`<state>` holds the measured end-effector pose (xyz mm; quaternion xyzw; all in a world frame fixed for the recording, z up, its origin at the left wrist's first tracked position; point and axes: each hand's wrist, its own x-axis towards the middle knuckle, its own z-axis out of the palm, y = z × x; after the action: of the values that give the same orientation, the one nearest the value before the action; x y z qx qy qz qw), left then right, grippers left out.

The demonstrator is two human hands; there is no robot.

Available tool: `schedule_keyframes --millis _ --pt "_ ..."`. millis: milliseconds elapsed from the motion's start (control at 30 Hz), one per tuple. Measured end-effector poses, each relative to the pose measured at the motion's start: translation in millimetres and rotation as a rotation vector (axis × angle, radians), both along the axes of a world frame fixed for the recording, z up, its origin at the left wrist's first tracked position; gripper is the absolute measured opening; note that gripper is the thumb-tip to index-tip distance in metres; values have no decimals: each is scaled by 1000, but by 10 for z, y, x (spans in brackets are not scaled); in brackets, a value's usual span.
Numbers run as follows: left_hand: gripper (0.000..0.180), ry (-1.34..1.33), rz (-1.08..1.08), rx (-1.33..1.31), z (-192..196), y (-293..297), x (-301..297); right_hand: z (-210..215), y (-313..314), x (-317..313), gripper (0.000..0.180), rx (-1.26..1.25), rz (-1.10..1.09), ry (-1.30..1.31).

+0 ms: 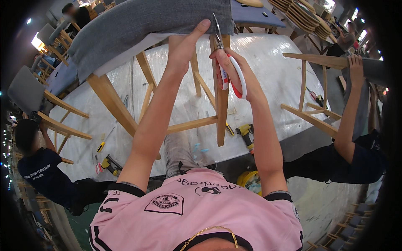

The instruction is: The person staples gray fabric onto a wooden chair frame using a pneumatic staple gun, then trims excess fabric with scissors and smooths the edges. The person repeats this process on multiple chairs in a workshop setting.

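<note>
A yellow bucket (243, 178) shows below the near edge of the plastic-wrapped worktable (268, 62). On the table's near left lie a second pair of scissors (99, 168), a yellow-and-black pneumatic stapler (110, 165) and a yellow utility knife (101, 146); another stapler (246, 136) lies near right. Between them stands a wooden chair (109, 100), its top wrapped in grey upholstery fabric (146, 23), with a strip of white lining (142, 45) below the edge.

The right hand (234, 69) grips the red-and-white scissors (219, 39), fingers closed about the handles, blades pointing away against the fabric's right end. The left hand (183, 50) lays its thumb on the fabric just left of the blades; its other fingers are hidden, so I cannot tell whether they pinch.

For clean trimming, it would likely help to hold the cloth taut, use short snips along the edge, check that no lining slips between the blades, and keep that thumb clear of the tips.

Farther right, a co-worker's hand (356, 71) rests on another chair (316, 60); stacked boards (297, 16) lie beyond.
</note>
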<state>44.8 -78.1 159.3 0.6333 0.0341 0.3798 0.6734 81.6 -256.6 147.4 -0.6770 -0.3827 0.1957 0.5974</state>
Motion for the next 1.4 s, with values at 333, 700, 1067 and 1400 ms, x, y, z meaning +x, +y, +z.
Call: schedule_keyframes --millis 333,700,1067,1400 --pt "69 78 94 47 -10 59 40 -244 160 -31 61 241 -40 125" --pt "68 14 105 77 -51 109 101 -322 177 -43 52 220 -144 108" --pt "62 40 172 178 -120 134 32 -781 -102 38 43 221 -612 -204" --pt "24 -453 525 458 -328 169 334 -1096 59 68 59 223 -309 19"
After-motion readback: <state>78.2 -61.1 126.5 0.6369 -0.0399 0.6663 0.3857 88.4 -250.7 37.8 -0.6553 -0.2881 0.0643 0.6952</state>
